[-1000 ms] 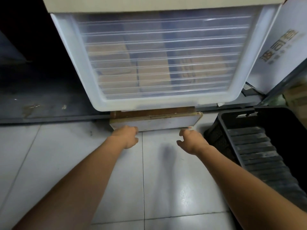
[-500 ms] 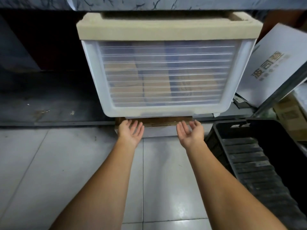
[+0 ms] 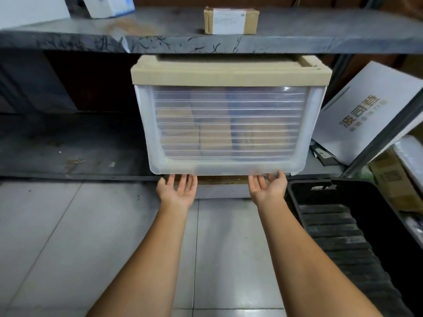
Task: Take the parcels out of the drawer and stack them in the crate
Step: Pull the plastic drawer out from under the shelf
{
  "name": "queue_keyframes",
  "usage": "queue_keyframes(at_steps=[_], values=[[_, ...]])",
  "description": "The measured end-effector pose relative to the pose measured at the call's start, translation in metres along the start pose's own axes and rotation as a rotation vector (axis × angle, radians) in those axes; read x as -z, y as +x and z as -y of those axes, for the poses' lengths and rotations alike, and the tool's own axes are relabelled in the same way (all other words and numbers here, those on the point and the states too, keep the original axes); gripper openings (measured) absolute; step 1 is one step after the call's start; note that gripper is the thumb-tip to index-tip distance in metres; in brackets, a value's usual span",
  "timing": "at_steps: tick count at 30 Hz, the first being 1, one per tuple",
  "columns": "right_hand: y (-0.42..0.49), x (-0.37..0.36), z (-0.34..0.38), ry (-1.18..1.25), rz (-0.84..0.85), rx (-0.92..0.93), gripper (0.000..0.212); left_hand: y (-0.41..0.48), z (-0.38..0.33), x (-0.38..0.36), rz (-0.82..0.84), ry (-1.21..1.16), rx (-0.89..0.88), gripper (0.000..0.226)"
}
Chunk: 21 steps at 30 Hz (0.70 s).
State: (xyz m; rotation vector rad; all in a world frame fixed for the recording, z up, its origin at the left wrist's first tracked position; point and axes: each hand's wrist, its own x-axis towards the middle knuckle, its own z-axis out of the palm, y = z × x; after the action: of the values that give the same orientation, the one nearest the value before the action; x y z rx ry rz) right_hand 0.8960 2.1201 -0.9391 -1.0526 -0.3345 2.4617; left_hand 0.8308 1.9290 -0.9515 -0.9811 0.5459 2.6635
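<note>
A clear plastic drawer (image 3: 229, 129) with a beige top frame sits on a low dark shelf under a grey shelf board. Brown parcels (image 3: 215, 138) show dimly through its ribbed front. My left hand (image 3: 177, 191) is palm up, fingers straight, with its fingertips under the drawer's bottom front edge. My right hand (image 3: 267, 187) is also palm up, fingertips touching the same edge further right. The black plastic crate (image 3: 295, 191) stands on the floor at the right, with nothing visible inside.
A taped brown parcel with a white label (image 3: 231, 20) lies on the upper shelf (image 3: 68, 37). A white printed box (image 3: 364, 110) leans at the right, with cardboard boxes (image 3: 389, 179) behind the crate. Grey floor tiles (image 3: 68, 236) spread below.
Both hands turned palm up and rose from the floor-level board to the drawer's bottom front edge. The view pulled back and tilted up, revealing the upper shelf.
</note>
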Motion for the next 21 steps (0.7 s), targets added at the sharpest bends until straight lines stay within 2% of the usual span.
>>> queue_keyframes(at_steps=[9,13,19,21], values=[[-0.066,0.023,0.025,-0.036,0.081,0.031,0.040,-0.080,-0.006,0.007,0.029,0.069,-0.023,0.044],[-0.112,0.015,0.040,-0.015,0.131,0.034,0.029,-0.128,-0.019,-0.002,0.086,0.073,-0.062,0.046],[-0.163,-0.002,0.063,-0.046,0.164,0.058,0.048,-0.174,-0.036,-0.019,0.231,0.067,-0.050,0.023],[-0.173,-0.011,0.070,-0.029,0.170,0.082,0.047,-0.181,-0.039,-0.028,0.283,0.059,-0.047,0.029]])
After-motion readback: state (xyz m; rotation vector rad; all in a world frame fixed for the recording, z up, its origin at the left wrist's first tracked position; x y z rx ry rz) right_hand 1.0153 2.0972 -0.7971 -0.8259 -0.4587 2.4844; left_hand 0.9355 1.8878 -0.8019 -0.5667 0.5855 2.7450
